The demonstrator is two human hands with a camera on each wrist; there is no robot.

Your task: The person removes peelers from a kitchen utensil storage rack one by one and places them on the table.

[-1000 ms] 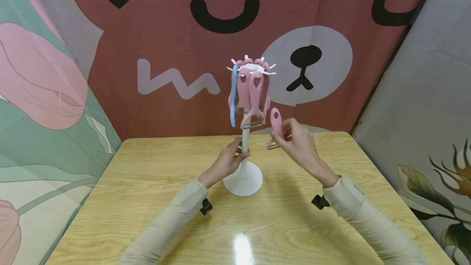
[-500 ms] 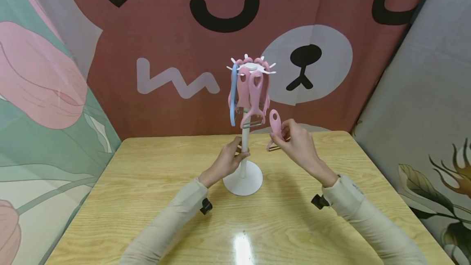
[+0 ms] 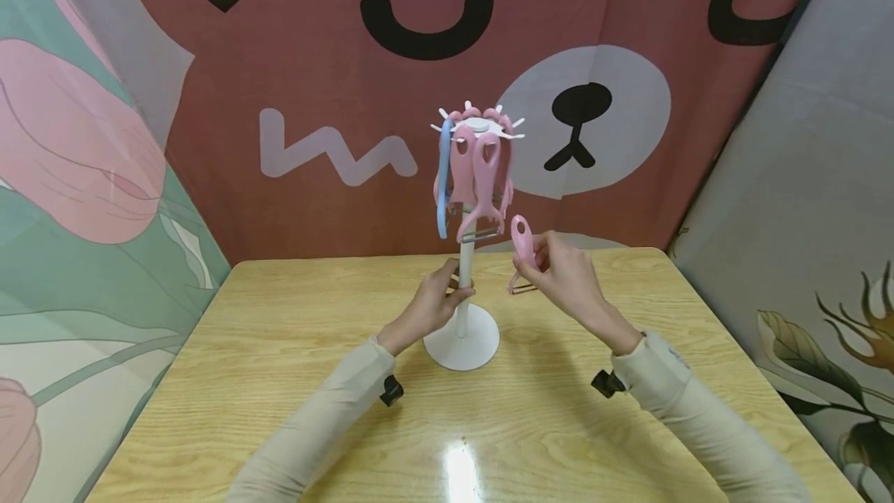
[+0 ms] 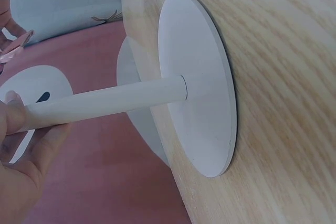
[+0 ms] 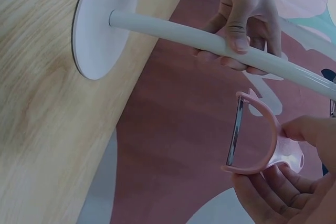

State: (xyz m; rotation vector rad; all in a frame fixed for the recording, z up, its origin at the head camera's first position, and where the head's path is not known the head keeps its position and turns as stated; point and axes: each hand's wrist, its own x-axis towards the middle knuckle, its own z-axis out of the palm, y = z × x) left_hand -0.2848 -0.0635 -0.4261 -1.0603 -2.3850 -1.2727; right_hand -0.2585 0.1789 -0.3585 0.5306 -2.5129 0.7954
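A white display stand (image 3: 462, 338) with a round base and a ring of hooks on top stands on the table. My left hand (image 3: 434, 301) grips its pole (image 4: 105, 103) partway up, thumb and fingers around it. Several pink peelers (image 3: 485, 177) and one blue peeler (image 3: 443, 181), seen edge-on, hang from the hooks. To the right of the pole my right hand (image 3: 569, 270) pinches another pink peeler (image 3: 521, 239), its holed handle end up and its blade end down. In the right wrist view its metal blade (image 5: 235, 132) shows across the U-shaped head.
The wooden table (image 3: 293, 379) spreads around the stand's base. Just behind its far edge hangs a reddish bear-face cloth (image 3: 314, 60). Patterned cloths line the left and right sides.
My right hand has lowered the pink peeler slightly, away from the hanging ones. The left hand keeps its grip on the pole, and the stand stays in place.
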